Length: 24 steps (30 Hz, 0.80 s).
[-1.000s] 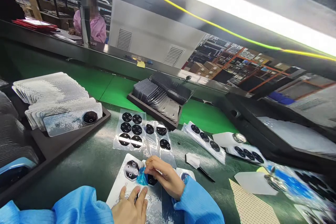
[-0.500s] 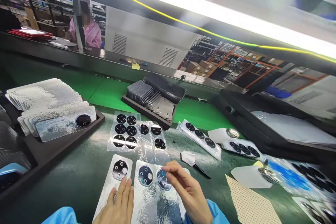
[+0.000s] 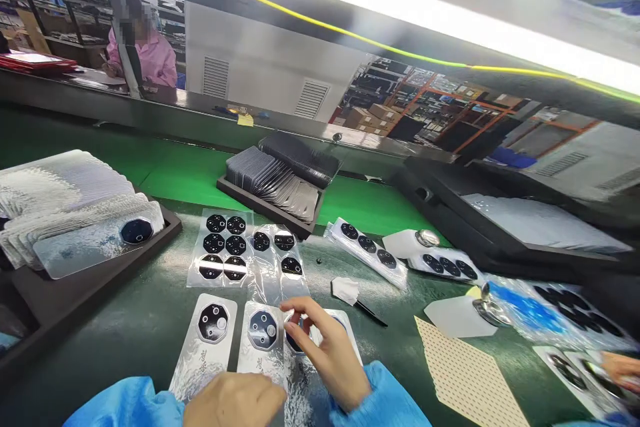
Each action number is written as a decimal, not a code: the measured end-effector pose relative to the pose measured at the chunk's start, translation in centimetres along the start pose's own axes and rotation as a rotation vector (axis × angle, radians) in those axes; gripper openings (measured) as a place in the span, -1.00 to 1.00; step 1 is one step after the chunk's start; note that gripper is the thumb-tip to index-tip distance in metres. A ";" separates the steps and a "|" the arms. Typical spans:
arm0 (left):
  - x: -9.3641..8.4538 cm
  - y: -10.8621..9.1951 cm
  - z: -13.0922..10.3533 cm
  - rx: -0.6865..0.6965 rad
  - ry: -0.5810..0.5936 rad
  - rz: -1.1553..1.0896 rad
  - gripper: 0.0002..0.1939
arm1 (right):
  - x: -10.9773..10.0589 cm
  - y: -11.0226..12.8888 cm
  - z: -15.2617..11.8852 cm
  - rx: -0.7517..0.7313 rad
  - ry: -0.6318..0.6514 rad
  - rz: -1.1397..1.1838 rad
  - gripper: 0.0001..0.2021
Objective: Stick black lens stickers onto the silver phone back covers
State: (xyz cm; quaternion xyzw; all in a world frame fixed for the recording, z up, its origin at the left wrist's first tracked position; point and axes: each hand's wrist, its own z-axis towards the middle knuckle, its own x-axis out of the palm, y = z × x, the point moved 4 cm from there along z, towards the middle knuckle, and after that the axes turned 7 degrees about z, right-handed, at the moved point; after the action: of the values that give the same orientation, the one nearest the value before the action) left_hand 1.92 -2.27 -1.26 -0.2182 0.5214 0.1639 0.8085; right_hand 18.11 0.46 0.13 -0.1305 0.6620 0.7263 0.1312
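Observation:
Several silver panels stand in a row at the front of the bench, each with a dark octagonal piece near its top. The leftmost panel (image 3: 193, 363) and the second panel (image 3: 260, 361) carry printed characters below the octagon. Over the lower part of these two lies my left hand (image 3: 235, 400), its back up and its fingers hidden beneath. My right hand (image 3: 327, 353) is above the third panel (image 3: 303, 373), partly covering its octagon and the panel to its right. Thumb and forefinger come together there; whatever they pinch is too small to name.
Behind the panels lie clear sheets of black octagons (image 3: 220, 243). A black-handled tool (image 3: 370, 313), pump bottles (image 3: 457, 317) and a dotted beige sheet (image 3: 465, 373) are on the right. Trays of panels (image 3: 75, 213) stand left and back (image 3: 280, 180). Another person's hand (image 3: 620, 370) shows far right.
My left hand has drawn back towards me from the leftmost panel, and its outstretched fingers have folded out of sight. The right hand remains pinched over the third panel. The view has shifted slightly.

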 end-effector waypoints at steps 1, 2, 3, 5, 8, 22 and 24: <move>0.2 -0.3 0.0 0.080 -0.086 0.051 -0.85 | 0.0 -0.6 0.9 -0.016 0.008 -0.045 -0.81; 0.4 -0.6 0.0 0.157 -0.161 0.103 -0.81 | 0.2 -1.2 1.6 -0.031 0.029 -0.081 -0.77; 0.7 -0.9 0.0 0.218 -0.217 0.144 -0.77 | 0.6 -1.7 2.1 -0.043 0.060 -0.105 -0.75; 1.3 -0.9 0.0 0.262 -0.277 0.188 -0.73 | 1.5 -2.5 2.8 -0.053 0.114 -0.136 -0.72; 1.8 -0.8 0.0 0.238 -0.326 0.204 -0.71 | 2.4 -3.0 3.1 -0.041 0.164 -0.156 -0.73; 2.5 -0.9 -0.3 0.192 -0.353 0.158 -0.74 | 3.1 -2.1 3.3 -0.314 0.182 -0.499 -0.81; 2.5 -0.9 -0.3 0.195 -0.331 0.162 -0.74 | 3.3 -2.1 3.1 -0.354 0.178 -0.546 -0.81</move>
State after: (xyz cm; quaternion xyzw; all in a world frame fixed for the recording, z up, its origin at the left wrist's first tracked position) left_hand 3.16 -3.12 -3.52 -0.0665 0.4107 0.2108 0.8846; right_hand 15.76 3.75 -2.69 -0.3865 0.4752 0.7537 0.2381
